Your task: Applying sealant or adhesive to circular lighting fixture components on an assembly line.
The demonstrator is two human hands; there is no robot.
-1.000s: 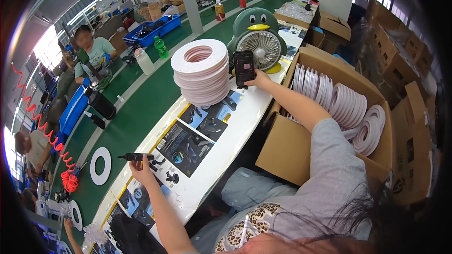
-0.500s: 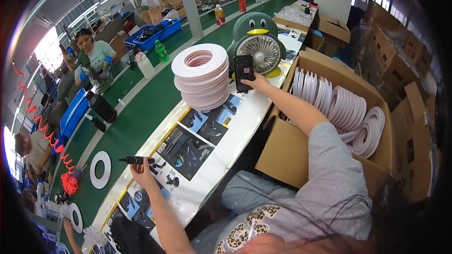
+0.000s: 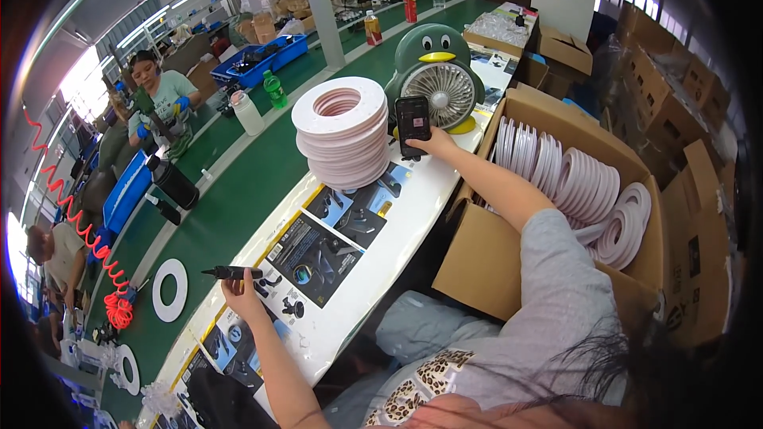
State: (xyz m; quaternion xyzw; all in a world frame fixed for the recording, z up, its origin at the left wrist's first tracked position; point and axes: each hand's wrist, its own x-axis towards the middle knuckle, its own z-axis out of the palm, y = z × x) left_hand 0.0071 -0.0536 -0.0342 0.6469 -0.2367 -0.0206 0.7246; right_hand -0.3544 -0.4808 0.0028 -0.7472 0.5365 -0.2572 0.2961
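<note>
My left hand (image 3: 242, 295) is closed around a small black bottle (image 3: 232, 273) with a pointed nozzle, held level above the table's near edge, its tip to the left. Farther off, my right hand (image 3: 435, 144) grips the lower right edge of an upright black smartphone (image 3: 412, 121), a digit lying over its lit screen. Behind the phone stands a green penguin-shaped fan (image 3: 439, 91). To the phone's left rises a tall stack of flat white rings (image 3: 343, 143). One loose white ring (image 3: 181, 292) lies on the green surface beyond my left hand.
An open carton (image 3: 636, 167) full of white rings stands at my right. A black bottle (image 3: 176, 184) and a white bottle (image 3: 247, 114) are across the green belt (image 3: 230, 214). A red coiled hose (image 3: 119, 310) hangs left. A gloved co-worker (image 3: 163, 99) sits opposite.
My hands, the bottle and the phone stay nearly in place. The view has shifted slightly. At the far end, a co-worker's arm now reaches out across the table.
</note>
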